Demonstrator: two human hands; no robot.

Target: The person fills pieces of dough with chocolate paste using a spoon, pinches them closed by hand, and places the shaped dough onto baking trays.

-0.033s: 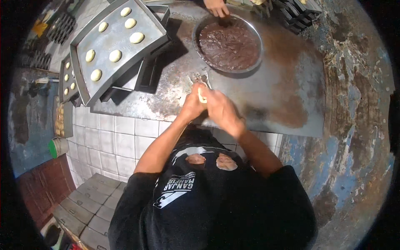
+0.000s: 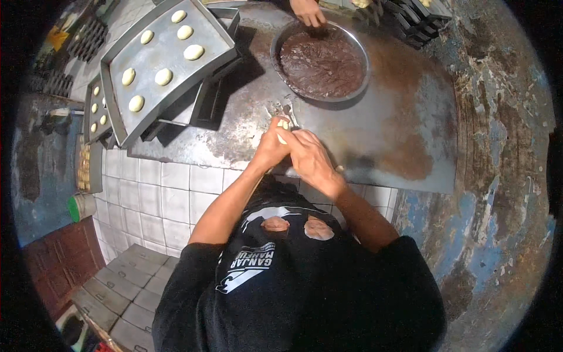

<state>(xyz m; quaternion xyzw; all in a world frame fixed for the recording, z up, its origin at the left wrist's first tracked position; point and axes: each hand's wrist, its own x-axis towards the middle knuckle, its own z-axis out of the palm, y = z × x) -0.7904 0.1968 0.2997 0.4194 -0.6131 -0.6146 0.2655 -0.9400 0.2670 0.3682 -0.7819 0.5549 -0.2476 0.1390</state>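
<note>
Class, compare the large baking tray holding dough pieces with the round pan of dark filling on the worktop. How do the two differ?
The baking tray is rectangular; the round pan is circular. The baking tray carries six separate pale dough pieces; the round pan holds one spread of dark brown filling. The baking tray rests on other trays at the worktop's left; the round pan sits flat on the metal sheet, where another person's hand reaches its far rim. Both are grey metal with raised rims.

You have a small pale lump of dough (image 2: 283, 130) pinched between your left hand (image 2: 271, 148) and right hand (image 2: 309, 157). Only its top shows above your fingers; it is held just above the metal worktop's near edge.
</note>
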